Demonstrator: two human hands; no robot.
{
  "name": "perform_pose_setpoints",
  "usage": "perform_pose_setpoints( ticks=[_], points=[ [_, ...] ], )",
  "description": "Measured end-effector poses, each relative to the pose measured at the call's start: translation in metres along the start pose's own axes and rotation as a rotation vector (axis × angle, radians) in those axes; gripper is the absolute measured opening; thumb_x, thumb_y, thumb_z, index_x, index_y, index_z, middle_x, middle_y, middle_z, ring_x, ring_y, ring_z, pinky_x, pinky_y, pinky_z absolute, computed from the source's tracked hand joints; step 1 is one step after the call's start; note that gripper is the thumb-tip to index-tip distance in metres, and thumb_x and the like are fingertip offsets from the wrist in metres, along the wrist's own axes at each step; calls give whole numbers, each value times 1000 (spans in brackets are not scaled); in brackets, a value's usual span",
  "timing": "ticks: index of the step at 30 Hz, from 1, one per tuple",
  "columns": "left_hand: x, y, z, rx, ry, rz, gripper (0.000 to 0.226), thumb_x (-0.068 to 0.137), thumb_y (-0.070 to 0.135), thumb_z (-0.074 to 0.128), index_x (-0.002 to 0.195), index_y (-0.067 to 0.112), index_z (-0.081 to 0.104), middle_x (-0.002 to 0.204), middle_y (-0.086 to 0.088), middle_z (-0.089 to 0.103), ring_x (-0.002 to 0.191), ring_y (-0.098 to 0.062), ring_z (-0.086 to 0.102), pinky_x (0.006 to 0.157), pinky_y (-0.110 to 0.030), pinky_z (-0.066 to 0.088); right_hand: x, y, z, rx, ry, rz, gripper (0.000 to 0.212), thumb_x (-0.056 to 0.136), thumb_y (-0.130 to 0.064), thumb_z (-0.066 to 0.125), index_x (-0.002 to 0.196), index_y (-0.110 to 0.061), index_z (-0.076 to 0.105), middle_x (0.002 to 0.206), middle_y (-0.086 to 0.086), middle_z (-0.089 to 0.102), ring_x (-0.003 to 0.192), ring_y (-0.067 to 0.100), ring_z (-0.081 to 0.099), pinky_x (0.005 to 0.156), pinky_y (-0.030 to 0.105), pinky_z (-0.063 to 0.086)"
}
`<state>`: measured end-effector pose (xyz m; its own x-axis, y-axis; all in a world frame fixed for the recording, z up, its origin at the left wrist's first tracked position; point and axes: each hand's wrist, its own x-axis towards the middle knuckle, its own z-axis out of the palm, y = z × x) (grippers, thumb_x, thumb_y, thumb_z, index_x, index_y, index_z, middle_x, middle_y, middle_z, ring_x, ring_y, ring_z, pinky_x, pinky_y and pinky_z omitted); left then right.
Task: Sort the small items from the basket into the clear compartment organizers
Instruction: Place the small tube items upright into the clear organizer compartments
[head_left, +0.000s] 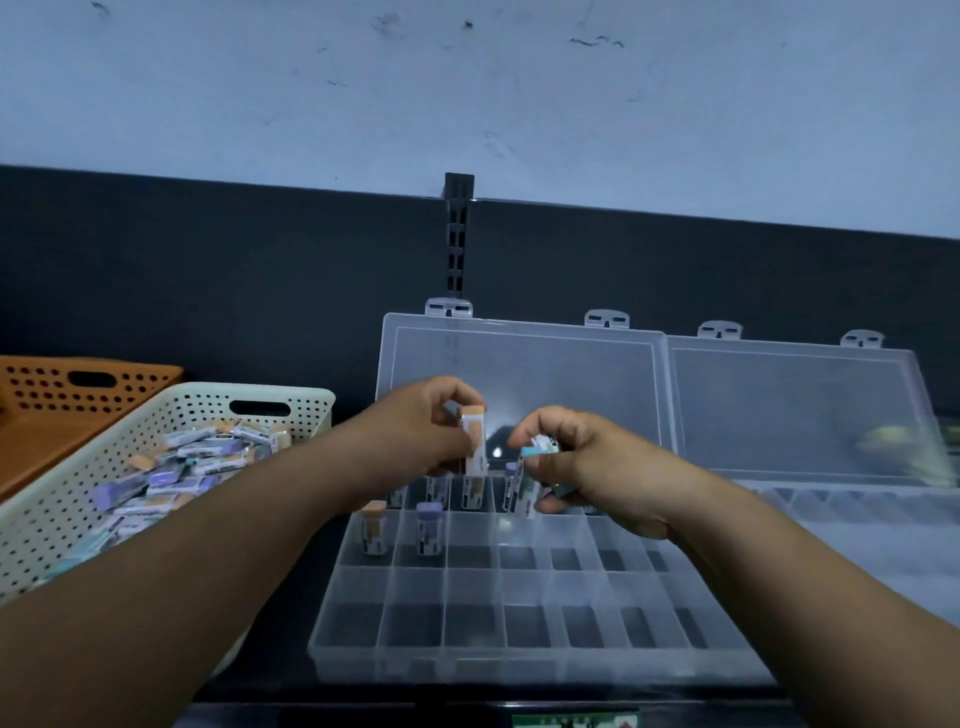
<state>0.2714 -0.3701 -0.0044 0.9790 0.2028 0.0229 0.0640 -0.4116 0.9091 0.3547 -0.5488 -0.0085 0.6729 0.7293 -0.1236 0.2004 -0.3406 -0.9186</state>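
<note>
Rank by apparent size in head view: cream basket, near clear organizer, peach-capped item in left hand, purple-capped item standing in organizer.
1. Clear organizer, lid included.
2. Cream basket, though cropped and partly behind the left arm, so the top two are unsure.
3. Peach-capped item and purple-capped item look alike; not ranked.

cream perforated basket, orange basket, clear organizer.

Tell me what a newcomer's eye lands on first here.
The two hands meeting at centre: the left hand pinches an upright orange-capped item, the right hand grips a teal-capped item, both above the clear organizer. To the left, the white basket holds a heap of similar small items.
</note>
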Motion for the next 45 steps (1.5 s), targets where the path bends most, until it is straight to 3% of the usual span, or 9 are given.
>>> perform_pose_setpoints(
  ticks=[4, 11, 24, 28, 33, 35, 38, 41, 45],
  points=[
    [-1, -6, 6, 332, 13, 60, 5, 89, 16, 64, 87, 20, 63, 78, 0, 69, 68, -10, 64, 65, -28, 53, 1, 6, 3, -121, -11, -25, 26, 89, 2, 58, 86, -23, 64, 92, 6, 62, 77, 14, 57, 72, 28, 56],
    [-2, -17, 13, 467, -67, 58, 11, 87, 18, 65, 80, 27, 63, 74, 9, 68, 64, 2, 62, 58, -15, 49, 7, 15, 11, -595, 67, -193, 27, 80, -5, 67, 84, -32, 68, 96, -8, 67, 87, 16, 66, 80, 40, 55],
    [-1, -35, 29, 958, -15, 266, 6, 86, 30, 59, 90, 33, 57, 89, 14, 54, 99, -15, 47, 79, -30, 26, 10, 34, 23, -807, 115, -208, 34, 80, -10, 68, 107, -32, 68, 109, -6, 62, 99, 17, 60, 84, 26, 48],
    [0, -34, 28, 940, -17, 205, 20, 86, 38, 60, 106, 32, 60, 105, 13, 61, 107, -14, 46, 90, -33, 30, 4, 28, 10, -653, 135, -179, 36, 85, -15, 68, 116, -33, 65, 110, -9, 64, 91, 10, 60, 84, 26, 50],
    [0, -24, 21, 811, -18, 147, 41, 83, 38, 67, 121, 35, 54, 115, 14, 56, 112, -10, 44, 98, -32, 36, -14, 15, -11, -277, 132, -129, 55, 93, 7, 47, 119, -41, 55, 103, -18, 58, 86, 16, 65, 72, 28, 59],
    [2, -18, 20, 657, 28, 167, 38, 81, 33, 69, 117, 33, 57, 114, 13, 57, 111, -9, 49, 98, -33, 42, -19, 15, -19, -213, 119, -77, 62, 93, 7, 51, 135, -38, 43, 106, -3, 58, 86, 16, 66, 65, 21, 56],
    [4, -2, 31, 337, 22, 167, 29, 84, 28, 70, 110, 31, 58, 108, 8, 59, 100, -11, 60, 88, -35, 53, -24, 17, -23, -182, 127, -49, 46, 87, 8, 60, 123, -18, 49, 101, 21, 64, 70, 11, 65, 65, 21, 54],
    [8, 11, 49, 233, -24, 191, 24, 85, 23, 70, 106, 27, 60, 98, 6, 61, 86, -15, 65, 76, -36, 57, -28, 18, -24, -196, 102, -70, 21, 84, 7, 64, 99, -7, 57, 92, 22, 68, 70, 16, 64, 69, 29, 54],
    [14, 13, 63, 232, -9, 238, 6, 84, 20, 70, 85, 20, 64, 65, 10, 61, 56, -4, 54, 57, -27, 45, -35, 19, -28, -272, 134, -132, 18, 83, 2, 68, 94, -11, 64, 82, 9, 64, 72, 13, 59, 74, 32, 53]
  ],
)
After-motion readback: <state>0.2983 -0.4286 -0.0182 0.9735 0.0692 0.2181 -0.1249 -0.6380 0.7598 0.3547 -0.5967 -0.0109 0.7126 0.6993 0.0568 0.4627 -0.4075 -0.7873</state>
